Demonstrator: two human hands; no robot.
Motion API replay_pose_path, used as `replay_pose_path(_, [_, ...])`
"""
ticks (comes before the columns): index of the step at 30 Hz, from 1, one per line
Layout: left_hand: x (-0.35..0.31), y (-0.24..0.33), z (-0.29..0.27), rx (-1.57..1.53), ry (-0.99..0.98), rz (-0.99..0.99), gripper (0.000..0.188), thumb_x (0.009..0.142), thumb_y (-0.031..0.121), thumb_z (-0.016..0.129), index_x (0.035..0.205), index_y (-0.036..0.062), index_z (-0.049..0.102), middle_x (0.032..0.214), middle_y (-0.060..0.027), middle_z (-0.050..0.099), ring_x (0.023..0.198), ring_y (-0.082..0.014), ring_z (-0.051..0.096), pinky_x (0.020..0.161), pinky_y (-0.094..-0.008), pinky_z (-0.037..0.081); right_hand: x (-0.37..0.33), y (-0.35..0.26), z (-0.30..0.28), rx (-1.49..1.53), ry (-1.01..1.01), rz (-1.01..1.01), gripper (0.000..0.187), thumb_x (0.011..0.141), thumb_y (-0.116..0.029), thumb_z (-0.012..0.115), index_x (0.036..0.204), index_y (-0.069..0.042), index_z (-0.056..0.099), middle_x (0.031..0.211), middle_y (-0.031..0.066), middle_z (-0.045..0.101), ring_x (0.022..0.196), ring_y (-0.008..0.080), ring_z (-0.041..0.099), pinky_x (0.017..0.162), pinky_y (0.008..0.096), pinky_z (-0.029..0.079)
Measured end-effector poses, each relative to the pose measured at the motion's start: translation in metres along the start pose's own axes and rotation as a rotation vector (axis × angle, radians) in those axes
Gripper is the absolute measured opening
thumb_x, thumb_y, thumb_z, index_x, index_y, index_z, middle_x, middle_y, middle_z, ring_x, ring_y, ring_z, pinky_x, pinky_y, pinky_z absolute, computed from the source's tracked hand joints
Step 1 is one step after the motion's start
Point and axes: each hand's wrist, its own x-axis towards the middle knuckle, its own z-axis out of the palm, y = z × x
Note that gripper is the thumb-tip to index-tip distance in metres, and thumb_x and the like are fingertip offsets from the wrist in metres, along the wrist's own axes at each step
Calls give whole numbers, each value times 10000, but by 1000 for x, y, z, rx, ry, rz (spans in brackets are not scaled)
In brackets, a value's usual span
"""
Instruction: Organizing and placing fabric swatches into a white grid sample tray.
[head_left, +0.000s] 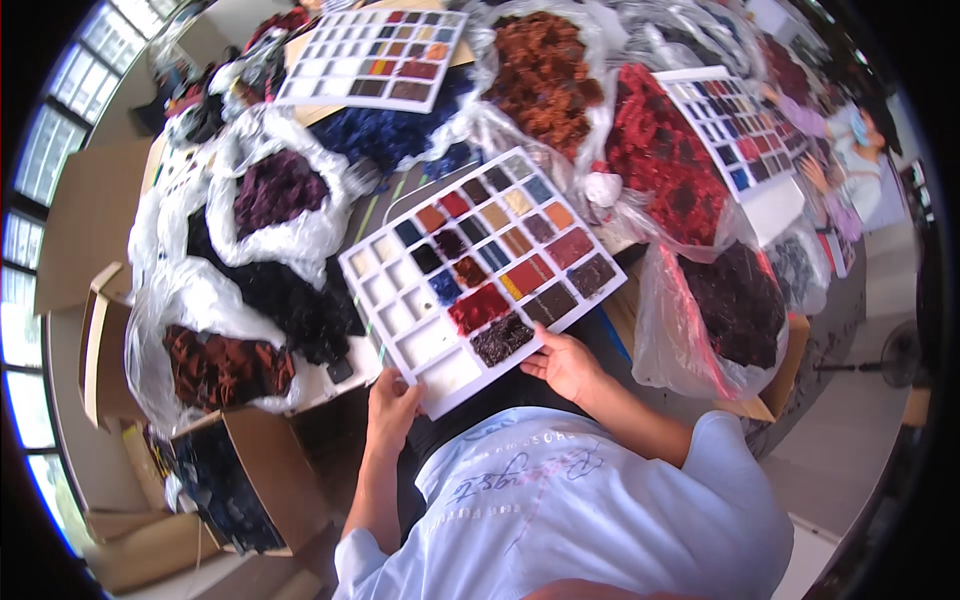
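Observation:
Both my hands hold a white swatch board point(446, 381) tilted in front of my body. My left hand point(393, 408) pinches its near left corner, and my right hand point(563, 366) grips the near edge farther right. Fabric swatches in red, brown, black, blue, tan and orange fill many of its compartments. The compartments along the left side show bare white. A dark brown fluffy swatch point(502, 341) lies in the large compartment by my right hand, with a red swatch point(478, 310) just beyond it.
Open plastic bags hold purple point(281, 196), rust-brown point(540, 85), red point(665, 160) and dark brown scraps point(735, 305). Another swatch board point(290, 88) lies at the back. A co-worker point(858, 150) at right handles a third board point(705, 90). A cardboard box point(275, 480) stands at lower left.

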Motion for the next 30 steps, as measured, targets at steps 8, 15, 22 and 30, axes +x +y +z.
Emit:
replay_pose_path(8, [-17, -18, 2, -108, -276, -96, 283, 937, 261, 724, 1028, -3, 679, 781, -29, 656, 661, -122, 635, 613, -250, 531, -27, -38, 21, 9, -141, -324, 440, 889, -40, 658, 1317, -95, 572, 1226, 57, 661, 1109, 227, 649, 927, 460, 544])
replay_pose_path(15, [41, 34, 9, 5, -312, 62, 343, 970, 270, 687, 1127, -35, 668, 852, -37, 661, 720, -105, 623, 676, -251, 524, -107, -141, -22, -19, -66, -740, 495, 875, 27, 555, 1368, -21, 535, 1322, 123, 623, 1234, 259, 592, 1080, 434, 452])
replay_pose_path(22, [195, 124, 14, -54, -161, 277, 371, 965, 335, 675, 1132, 4, 670, 898, -34, 689, 698, -111, 626, 659, -260, 485, -109, -323, -121, 4, -97, -1015, 411, 990, -114, 523, 1391, -27, 518, 1344, 122, 617, 1232, 275, 595, 1075, 468, 453])
replay_pose_path(30, [412, 199, 28, -439, 52, 224, 323, 960, 261, 678, 1185, 35, 625, 1022, -70, 678, 783, -190, 686, 628, -290, 537, -87, -477, -237, 160, 491, -1150, 520, 991, -284, 609, 1418, -22, 471, 1407, 174, 538, 1321, 323, 514, 1054, 462, 471])
